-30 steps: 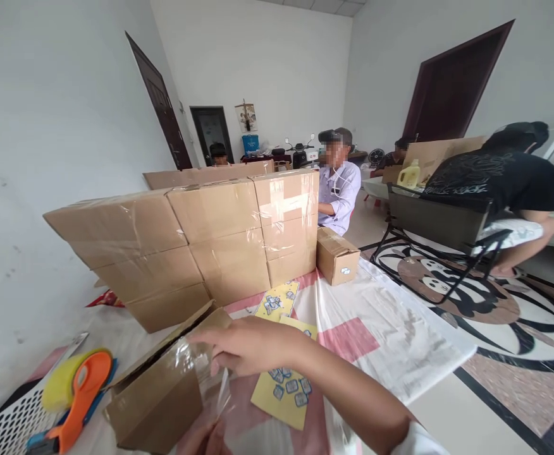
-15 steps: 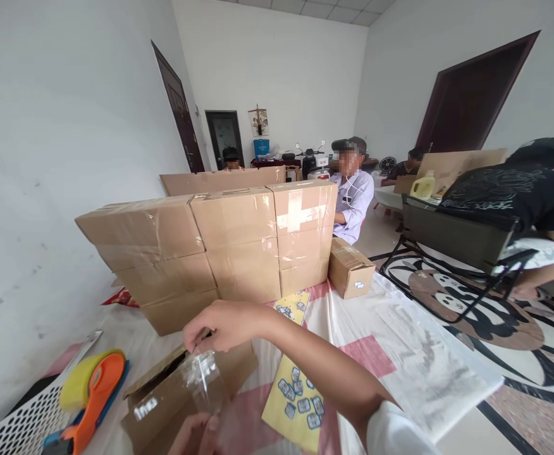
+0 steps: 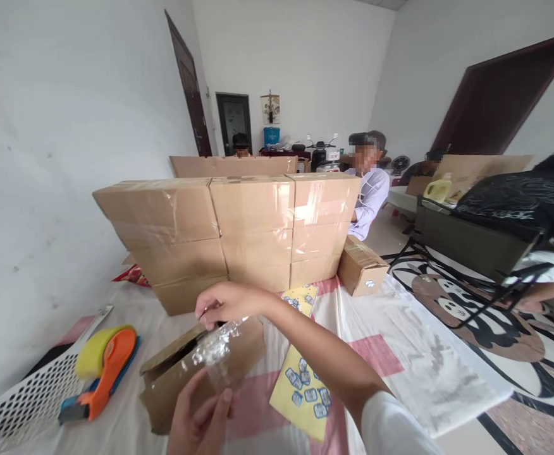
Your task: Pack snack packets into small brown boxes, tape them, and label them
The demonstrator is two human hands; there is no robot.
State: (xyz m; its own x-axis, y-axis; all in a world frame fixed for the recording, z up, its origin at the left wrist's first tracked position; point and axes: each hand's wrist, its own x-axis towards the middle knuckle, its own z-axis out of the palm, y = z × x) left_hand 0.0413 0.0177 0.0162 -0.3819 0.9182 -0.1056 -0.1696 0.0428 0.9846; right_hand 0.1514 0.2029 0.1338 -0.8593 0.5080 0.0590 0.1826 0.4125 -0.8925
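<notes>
my right hand (image 3: 224,302) and left hand (image 3: 198,420) both pinch a clear bag (image 3: 217,351) over the open box (image 3: 196,373).

Right grip (image 3: 224,303) pinched, left (image 3: 198,423) seemingly half-curled

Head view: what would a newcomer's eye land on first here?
A wall of tape-wrapped brown cardboard boxes stacked across the middle of the table. In front, the right hand pinches a crinkled clear plastic bag over an open brown carton, with the left hand below it. An orange and yellow tape dispenser lies at left.
</notes>
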